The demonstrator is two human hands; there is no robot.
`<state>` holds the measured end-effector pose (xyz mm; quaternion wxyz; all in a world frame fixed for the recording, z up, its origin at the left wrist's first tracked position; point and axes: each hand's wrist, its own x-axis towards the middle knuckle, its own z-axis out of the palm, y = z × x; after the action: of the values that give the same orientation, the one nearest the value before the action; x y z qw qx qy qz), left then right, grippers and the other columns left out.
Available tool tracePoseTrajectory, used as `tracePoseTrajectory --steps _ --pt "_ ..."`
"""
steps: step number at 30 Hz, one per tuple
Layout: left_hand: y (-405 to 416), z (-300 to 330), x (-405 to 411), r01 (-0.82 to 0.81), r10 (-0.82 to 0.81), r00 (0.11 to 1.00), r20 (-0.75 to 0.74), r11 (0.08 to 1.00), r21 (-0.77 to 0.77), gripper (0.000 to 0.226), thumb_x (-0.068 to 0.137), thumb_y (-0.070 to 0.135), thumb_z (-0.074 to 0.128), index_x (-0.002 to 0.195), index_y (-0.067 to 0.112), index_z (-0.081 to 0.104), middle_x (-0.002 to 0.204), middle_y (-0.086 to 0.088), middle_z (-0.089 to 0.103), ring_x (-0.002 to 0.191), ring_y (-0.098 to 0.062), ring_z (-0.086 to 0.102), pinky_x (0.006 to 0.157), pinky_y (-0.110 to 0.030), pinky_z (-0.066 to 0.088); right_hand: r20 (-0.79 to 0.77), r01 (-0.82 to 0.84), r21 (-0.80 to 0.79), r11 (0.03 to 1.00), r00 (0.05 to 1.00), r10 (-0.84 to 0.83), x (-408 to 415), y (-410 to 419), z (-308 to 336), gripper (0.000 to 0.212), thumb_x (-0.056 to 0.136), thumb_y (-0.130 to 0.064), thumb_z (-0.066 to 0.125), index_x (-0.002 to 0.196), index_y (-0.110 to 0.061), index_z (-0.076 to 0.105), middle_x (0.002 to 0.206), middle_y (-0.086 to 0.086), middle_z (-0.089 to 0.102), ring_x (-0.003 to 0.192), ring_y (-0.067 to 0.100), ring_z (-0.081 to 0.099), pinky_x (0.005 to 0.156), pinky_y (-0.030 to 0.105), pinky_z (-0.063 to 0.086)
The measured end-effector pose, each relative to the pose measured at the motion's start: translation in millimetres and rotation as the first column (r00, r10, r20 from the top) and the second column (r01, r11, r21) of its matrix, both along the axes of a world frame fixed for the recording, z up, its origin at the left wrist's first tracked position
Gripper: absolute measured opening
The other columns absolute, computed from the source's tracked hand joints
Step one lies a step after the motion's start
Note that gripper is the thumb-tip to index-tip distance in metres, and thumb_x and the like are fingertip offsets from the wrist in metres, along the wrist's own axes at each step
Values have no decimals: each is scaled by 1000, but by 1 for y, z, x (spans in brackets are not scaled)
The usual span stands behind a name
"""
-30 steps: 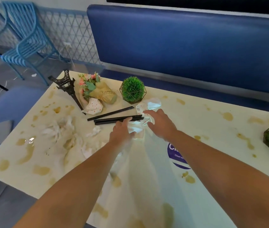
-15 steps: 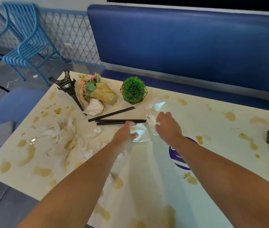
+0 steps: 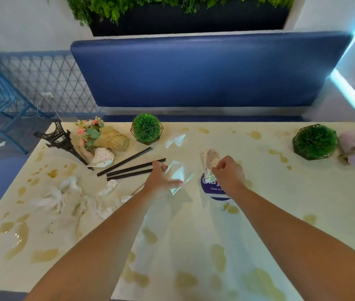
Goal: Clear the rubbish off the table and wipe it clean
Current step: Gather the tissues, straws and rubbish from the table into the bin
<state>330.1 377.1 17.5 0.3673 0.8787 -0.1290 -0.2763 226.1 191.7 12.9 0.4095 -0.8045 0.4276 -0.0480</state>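
Left hand pinches a clear wrapper, right hand grips a spotted paper; tissues litter the stained surface. Loose pinches could drop scraps into spills.

We saw a cream, brown-stained table bearing crumpled white tissues, black chopsticks and two caged green plants.

chopsticks and tissues crowd left, right side open
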Motion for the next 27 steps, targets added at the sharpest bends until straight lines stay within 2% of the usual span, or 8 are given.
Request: tracePoseTrajectory --steps 4,8,13,15,18,22,24,27 --pt "-20 7 -31 90 -91 996 -20 994 -62 68 81 29 78 130 8 35 117 -3 48 100 -18 50 74 -26 36 71 130 16 991 989 -131 -43 2 10 10 86 -18 55 80 -24 50 87 3 61 74 21 58 56 30 43" --pt "-46 15 -72 203 -203 979 9 979 -11 59 91 35 64 132 2 37 111 -6 50 92 -20 50 62 -27 36 157 223 52 973 961 -228 -97 3 19 6 92 -15 50 95 -19 52 82 -5 56 68 12 52 48 25 39" --pt "-75 15 -122 321 -320 945 66 947 -15 56 94 44 58 132 5 45 119 -5 57 93 -20 51 74 -32 42 206 343 92 935 912 -355 -167 -2 18 11 96 -13 45 103 -19 50 93 -4 53 69 9 48 51 24 38" --pt "-89 19 -144 381 -379 923 68 924 -13 56 93 48 57 127 4 49 111 -5 58 88 -20 53 67 -32 41 212 410 86 908 883 -419 -199 -8 17 11 96 -11 43 103 -16 49 96 -2 52 71 11 47 51 24 37" --pt "-114 26 -175 451 -449 890 73 892 -12 49 91 49 58 117 7 53 105 -7 60 90 -27 57 66 -33 37 221 508 91 856 828 -515 -242 -17 17 8 94 -9 44 100 -14 46 93 2 54 67 14 46 50 27 36" --pt "-152 36 -222 569 -566 820 87 822 -10 17 89 30 59 82 17 51 73 1 50 60 -13 46 49 -25 28 260 608 112 786 746 -613 -296 -35 17 16 93 -8 50 106 -15 45 96 0 52 70 13 47 55 28 40" --pt "-173 41 -250 623 -616 780 105 782 -37 23 83 24 62 67 20 46 62 3 43 52 -13 40 39 -18 24 275 658 138 740 693 -667 -324 -47 15 27 93 -9 54 117 -17 45 97 -4 52 75 11 51 57 28 44" --pt "-201 44 -285 687 -679 725 118 724 -55 20 80 26 66 71 17 51 68 1 46 57 -15 42 41 -17 24 245 705 157 691 651 -719 -361 -65 14 29 95 -14 53 123 -18 48 103 -3 58 77 14 54 58 27 42"
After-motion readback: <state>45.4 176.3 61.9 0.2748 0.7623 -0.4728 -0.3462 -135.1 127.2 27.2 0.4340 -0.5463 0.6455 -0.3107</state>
